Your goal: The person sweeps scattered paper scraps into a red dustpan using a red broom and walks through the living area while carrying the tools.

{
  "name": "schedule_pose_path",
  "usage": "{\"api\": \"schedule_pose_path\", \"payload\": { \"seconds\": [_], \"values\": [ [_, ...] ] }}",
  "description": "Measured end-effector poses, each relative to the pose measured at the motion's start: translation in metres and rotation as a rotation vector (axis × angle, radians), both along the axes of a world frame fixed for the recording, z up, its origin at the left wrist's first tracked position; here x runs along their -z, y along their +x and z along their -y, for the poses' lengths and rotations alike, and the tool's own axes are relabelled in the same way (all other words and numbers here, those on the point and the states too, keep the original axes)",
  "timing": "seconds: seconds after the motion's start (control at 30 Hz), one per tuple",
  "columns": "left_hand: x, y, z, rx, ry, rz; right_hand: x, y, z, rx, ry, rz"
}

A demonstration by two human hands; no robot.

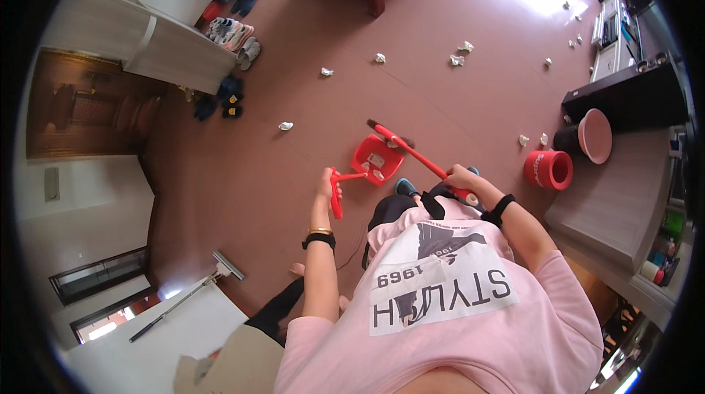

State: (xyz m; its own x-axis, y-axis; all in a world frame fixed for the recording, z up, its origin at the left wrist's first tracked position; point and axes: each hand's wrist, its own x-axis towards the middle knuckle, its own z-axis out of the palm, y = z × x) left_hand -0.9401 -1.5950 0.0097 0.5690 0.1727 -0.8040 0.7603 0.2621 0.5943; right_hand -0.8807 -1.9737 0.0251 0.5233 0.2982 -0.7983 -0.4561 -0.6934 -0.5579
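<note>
My left hand grips the handle of a red long-handled dustpan, whose pan rests on the floor before my feet. Inside the pan lie a few crumpled white paper pieces and a label bearing writing. My right hand is closed around the red shaft of a broom. Its dark bristles are at the far edge of the pan, beside a scrap of paper partly hidden by the broom head. Single paper balls lie beyond, one to the left and another farther out.
More crumpled paper is scattered over the reddish floor. On the right stand a red cylindrical container and a pink basin. Shoes line a cabinet at left. A squeegee mop leans nearby; another person is behind left.
</note>
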Motion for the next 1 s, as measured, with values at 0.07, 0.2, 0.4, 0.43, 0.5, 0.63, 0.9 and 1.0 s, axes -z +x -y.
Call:
{"api": "schedule_pose_path", "payload": {
  "seconds": [0.07, 0.2, 0.4, 0.43, 0.5, 0.63, 0.9, 1.0],
  "values": [
    [0.000, -0.012, -0.003, -0.039, -0.005, 0.005, -0.018, 0.006, -0.001, 0.053, 0.066, -0.074],
    [-0.001, -0.025, -0.001, -0.158, -0.034, 0.019, -0.055, 0.011, -0.011, 0.103, 0.172, -0.181],
    [-0.024, -0.042, -0.008, -0.491, -0.081, 0.109, -0.054, 0.046, -0.046, -0.007, 0.186, -0.101],
    [-0.027, -0.044, -0.015, -0.501, -0.075, 0.103, -0.054, 0.059, -0.057, -0.016, 0.188, -0.109],
    [-0.035, -0.048, -0.030, -0.637, -0.089, 0.120, -0.054, 0.089, -0.079, -0.147, 0.138, -0.024],
    [-0.040, -0.039, -0.060, -0.753, -0.095, 0.130, -0.030, 0.158, -0.135, -0.338, 0.175, 0.118],
    [-0.044, 0.018, -0.117, -0.999, 0.019, 0.114, -0.007, 0.280, -0.275, -0.585, 0.140, 0.154],
    [-0.040, 0.023, -0.137, -1.082, 0.041, 0.101, 0.004, 0.310, -0.332, -0.790, 0.076, 0.388]
  ]
}}
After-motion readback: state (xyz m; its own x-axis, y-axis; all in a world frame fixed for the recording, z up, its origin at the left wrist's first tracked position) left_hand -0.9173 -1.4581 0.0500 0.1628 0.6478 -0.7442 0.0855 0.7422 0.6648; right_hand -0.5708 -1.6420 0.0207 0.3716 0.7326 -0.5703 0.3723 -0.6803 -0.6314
